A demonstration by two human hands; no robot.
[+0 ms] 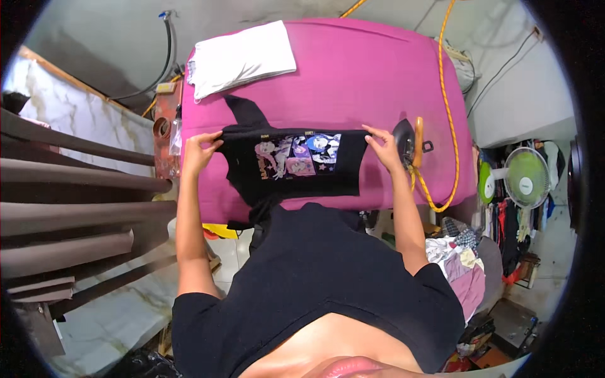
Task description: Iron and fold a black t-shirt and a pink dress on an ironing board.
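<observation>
A black T-shirt point(350, 165) with a colourful cartoon print lies sideways across the near part of a pink cloth-covered table point(350, 85). At its far left corner, my left hand point(201, 149) pinches the fabric between thumb and fingers. My right hand point(384, 147) grips the far right corner, at the hem end. One sleeve stretches away from me past the shirt's far edge, and the other bunches at the table's near edge. Just right of my right hand is a clothes iron point(404, 139) with a wooden handle.
Folded white clothing point(243, 59) rests at the table's far left. A yellow cord point(446, 94) loops down the right side to the iron. Brown curtains point(80, 175) hang at left. To the right are a green fan point(525, 178) and a heap of clothes point(461, 271).
</observation>
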